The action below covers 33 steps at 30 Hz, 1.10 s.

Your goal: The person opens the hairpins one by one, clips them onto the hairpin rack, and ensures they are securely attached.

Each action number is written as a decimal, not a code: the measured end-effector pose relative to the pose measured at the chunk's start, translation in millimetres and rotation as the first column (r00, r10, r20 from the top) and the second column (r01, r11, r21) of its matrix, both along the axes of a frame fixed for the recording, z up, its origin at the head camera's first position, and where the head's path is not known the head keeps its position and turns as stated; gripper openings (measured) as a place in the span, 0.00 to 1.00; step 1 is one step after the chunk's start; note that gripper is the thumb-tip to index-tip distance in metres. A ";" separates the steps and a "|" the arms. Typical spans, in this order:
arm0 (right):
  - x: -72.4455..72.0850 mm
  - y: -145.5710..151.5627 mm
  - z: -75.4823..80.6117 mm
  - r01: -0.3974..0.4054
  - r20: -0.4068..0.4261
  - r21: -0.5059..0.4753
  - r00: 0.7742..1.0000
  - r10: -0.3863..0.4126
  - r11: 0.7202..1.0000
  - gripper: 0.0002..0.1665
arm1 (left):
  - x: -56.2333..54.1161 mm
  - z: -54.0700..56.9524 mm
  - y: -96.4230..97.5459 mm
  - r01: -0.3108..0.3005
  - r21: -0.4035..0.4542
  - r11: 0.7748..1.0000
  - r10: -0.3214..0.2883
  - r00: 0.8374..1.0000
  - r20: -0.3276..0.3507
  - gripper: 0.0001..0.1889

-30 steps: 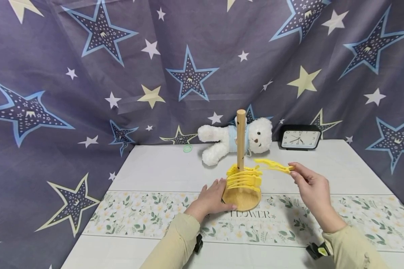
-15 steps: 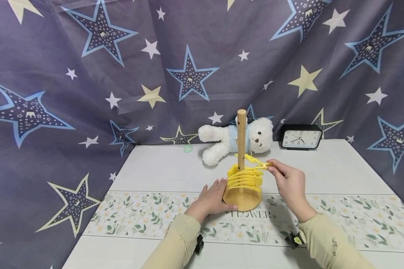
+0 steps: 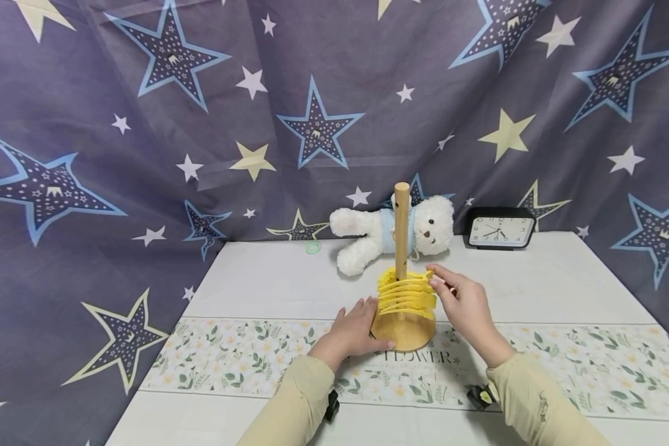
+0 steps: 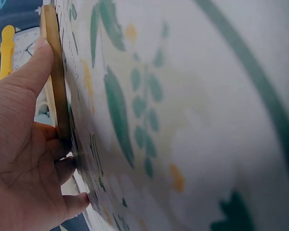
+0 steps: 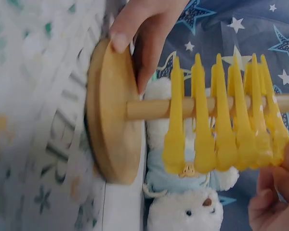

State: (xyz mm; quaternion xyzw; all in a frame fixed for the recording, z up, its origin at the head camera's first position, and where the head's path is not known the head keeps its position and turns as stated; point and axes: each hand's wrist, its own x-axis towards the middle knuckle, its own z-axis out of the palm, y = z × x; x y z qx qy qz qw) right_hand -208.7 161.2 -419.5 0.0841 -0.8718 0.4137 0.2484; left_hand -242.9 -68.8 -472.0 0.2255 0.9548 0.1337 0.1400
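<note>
A wooden stand [image 3: 402,229] rises from its round base [image 3: 404,336] near the middle of the table. Several yellow plastic clips [image 5: 202,115] are stacked around the lower pole, their narrow ends pointing the same way in the right wrist view. Thumb and index finger of my right hand [image 3: 469,310] pinch the end of the topmost yellow clip [image 5: 278,125], which encircles the pole just above the others. My left hand [image 3: 347,337] holds the base at its left side, the thumb over the front rim [image 4: 58,91] and the fingers round the edge.
Behind the stand a white plush bear [image 3: 435,226] in a blue top lies on its side. A black-framed clock [image 3: 500,229] stands at the back right, and a small green ring [image 3: 313,248] lies at the back left. A starry curtain [image 3: 228,124] hangs behind the table.
My right hand has come left from beside the stand, bringing the yellow clip onto the pole at the top of the stack. The left hand has stayed on the base.
</note>
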 end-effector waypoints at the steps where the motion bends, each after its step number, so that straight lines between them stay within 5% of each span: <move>1: 1.3 2.2 -0.1 -0.022 0.010 0.009 1.000 0.022 1.000 0.20 | -0.1 -0.2 0.1 0.000 0.000 1.000 0.000 1.000 0.001 0.54; 5: 7.7 10.9 -1.7 -0.055 0.035 0.009 0.998 0.055 0.998 0.25 | 0.0 -0.7 -0.3 -0.001 0.000 1.000 0.001 1.000 0.006 0.54; 23: 30.2 58.5 -16.0 0.044 0.075 0.052 0.996 -0.048 0.998 0.20 | -6.4 -1.1 -1.9 -0.027 0.044 0.999 0.025 0.999 0.039 0.54; 29: 35.3 70.6 -15.9 0.045 0.144 0.145 0.987 -0.067 0.988 0.22 | -3.6 -0.8 -7.3 -0.036 0.106 0.994 0.028 0.997 0.076 0.52; 33: 34.3 79.2 -19.6 0.039 0.125 0.288 0.989 -0.078 0.957 0.24 | -1.2 4.2 -14.5 -0.052 0.131 0.990 0.042 0.996 0.078 0.51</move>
